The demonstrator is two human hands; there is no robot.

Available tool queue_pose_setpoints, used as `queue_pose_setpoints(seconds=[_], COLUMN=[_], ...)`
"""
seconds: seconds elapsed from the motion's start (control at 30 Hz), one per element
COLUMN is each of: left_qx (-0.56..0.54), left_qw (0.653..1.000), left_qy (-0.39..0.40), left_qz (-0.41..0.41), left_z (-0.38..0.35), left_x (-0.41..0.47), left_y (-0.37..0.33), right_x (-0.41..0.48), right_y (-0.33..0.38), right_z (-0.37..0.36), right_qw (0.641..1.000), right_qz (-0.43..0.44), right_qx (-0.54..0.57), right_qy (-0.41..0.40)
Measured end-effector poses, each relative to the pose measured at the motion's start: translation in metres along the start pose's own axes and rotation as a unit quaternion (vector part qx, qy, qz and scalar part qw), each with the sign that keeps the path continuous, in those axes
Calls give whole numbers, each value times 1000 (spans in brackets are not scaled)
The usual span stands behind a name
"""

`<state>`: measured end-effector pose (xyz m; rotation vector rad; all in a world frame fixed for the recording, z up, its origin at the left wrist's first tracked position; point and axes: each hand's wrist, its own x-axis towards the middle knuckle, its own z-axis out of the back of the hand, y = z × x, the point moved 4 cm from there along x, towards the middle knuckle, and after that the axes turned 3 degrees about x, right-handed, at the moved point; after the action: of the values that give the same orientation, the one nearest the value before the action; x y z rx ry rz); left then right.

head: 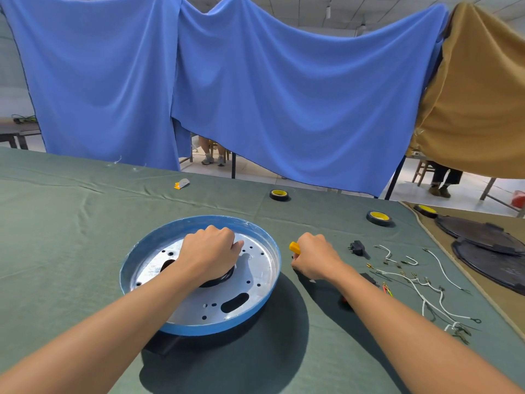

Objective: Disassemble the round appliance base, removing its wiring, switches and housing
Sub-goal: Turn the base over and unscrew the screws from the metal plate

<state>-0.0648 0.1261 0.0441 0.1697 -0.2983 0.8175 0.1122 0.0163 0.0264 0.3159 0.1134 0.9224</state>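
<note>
The round appliance base [255, 308] has a blue rim and a silver metal plate inside with holes and slots. It lies on the green cloth in front of me. My left hand [208, 253] rests in its middle with curled fingers, over a black round part [218, 280] that is mostly hidden. Just right of the base, my right hand [315, 257] grips a tool with a yellow handle [294, 247]; its tip is hidden. Removed white wires [426, 285] and a small black switch part [357, 247] lie to the right.
Three rolls of black tape with yellow cores [279, 194] [379, 218] [425, 210] sit toward the far edge. Two dark round covers [483, 237] lie at the right on brown cloth. A small yellow-and-grey object [181, 184] lies far left. Blue and tan curtains hang behind.
</note>
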Motion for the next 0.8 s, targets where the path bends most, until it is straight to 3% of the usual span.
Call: queue_pose_setpoints(seconds=[0.33,0.5,0.63,0.73,0.8], left_qx=[5,11,3,-34,-74], left_qw=[1000,1000,1000,998,995], left_qy=[-2,11,24,44,57], left_qz=[-2,-5,10,28,43], left_z=[1,1,1,0,1], left_x=[-2,-2,0,-1,-2], left_y=[1,1,1,0,-2], right_x=[6,-7,-41,-66,-73], right_y=[-6,0,18,33,40], right_z=[-3,21,36,29,22], right_qw=[1000,989,964,962,968], right_qz=[-24,-36,-24,-9,-4], right_qx=[7,140,249,213,187], right_qy=[-6,-39,92,173,167])
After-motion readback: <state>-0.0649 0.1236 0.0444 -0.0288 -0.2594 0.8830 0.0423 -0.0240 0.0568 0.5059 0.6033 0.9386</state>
